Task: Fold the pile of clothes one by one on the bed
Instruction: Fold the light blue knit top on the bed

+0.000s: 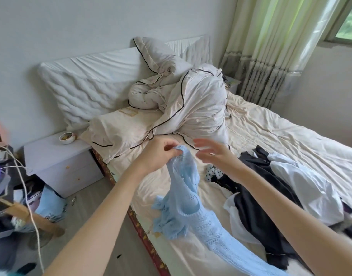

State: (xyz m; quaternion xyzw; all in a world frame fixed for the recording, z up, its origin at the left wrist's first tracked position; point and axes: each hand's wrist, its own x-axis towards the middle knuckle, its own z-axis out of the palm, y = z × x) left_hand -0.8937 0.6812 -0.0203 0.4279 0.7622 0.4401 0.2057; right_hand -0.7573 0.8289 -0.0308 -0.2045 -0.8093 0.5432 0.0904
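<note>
Nearest me, my left hand [158, 154] pinches the top edge of the blue knit [188, 198], which hangs from those curled fingers and trails down over the near edge of the bed [274, 134] toward the bottom of the view. My right hand [215, 156] hovers just beside it with fingers spread and loose, holding nothing, while the pile [274, 188] of dark and white clothes lies on the sheet under and right of that arm. Farther off I see the bunched duvet [191, 102] near the pillow [85, 90], and a nightstand [59, 162] left of the bed carrying a small bowl [67, 137].
</note>
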